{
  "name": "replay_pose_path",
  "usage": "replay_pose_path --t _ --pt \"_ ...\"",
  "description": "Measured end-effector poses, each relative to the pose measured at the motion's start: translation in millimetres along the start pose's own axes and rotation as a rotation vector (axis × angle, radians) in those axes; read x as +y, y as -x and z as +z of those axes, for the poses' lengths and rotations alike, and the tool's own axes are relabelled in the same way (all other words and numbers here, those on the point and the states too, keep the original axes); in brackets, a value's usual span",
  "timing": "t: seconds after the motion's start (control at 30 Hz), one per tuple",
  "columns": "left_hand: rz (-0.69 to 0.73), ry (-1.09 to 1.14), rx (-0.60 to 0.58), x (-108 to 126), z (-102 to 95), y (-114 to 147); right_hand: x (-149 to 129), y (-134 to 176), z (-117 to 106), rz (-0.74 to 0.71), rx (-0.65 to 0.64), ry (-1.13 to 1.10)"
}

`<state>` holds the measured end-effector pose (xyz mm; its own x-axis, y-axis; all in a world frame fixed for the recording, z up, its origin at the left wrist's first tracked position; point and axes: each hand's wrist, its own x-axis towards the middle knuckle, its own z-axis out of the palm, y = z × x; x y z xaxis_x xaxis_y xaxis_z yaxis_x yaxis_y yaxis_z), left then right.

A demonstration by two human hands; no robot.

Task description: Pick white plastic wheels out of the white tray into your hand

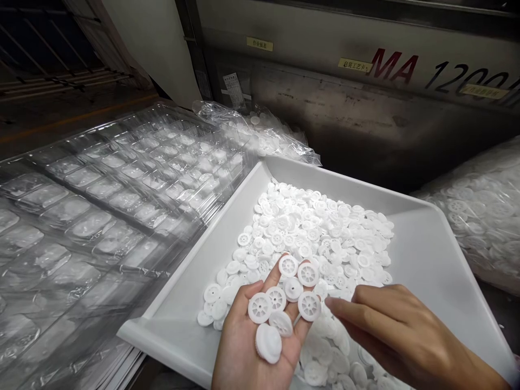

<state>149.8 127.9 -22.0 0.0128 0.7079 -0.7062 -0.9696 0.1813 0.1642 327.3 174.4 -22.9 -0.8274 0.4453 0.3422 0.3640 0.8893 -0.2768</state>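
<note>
Here, beyond your left grip and off to its left, clear blister trays (101, 216) spread out. Under both hands sits the white bin (426, 254), tilted, with a heap of white plastic gears (320, 227) lying just ahead of your fingers. Your left hand (255, 346) is cupped palm up, its grip wide, cradling several gears (284, 303) across palm and fingers. Your right hand (398, 330) hovers just right of it, grip narrow, forefinger and thumb pinched by the gear (309, 306) at the left fingertips.
</note>
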Motion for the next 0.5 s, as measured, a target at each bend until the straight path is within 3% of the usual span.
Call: replay_pose_path --t 0.23,0.5 --pt "-0.013 -0.001 0.042 1.1 2.3 -0.5 3.9 1.6 -6.0 0.099 0.024 -0.024" --pt "-0.048 0.026 -0.010 -0.7 -3.2 -1.2 -11.4 -8.0 -6.3 0.008 -0.016 -0.027"
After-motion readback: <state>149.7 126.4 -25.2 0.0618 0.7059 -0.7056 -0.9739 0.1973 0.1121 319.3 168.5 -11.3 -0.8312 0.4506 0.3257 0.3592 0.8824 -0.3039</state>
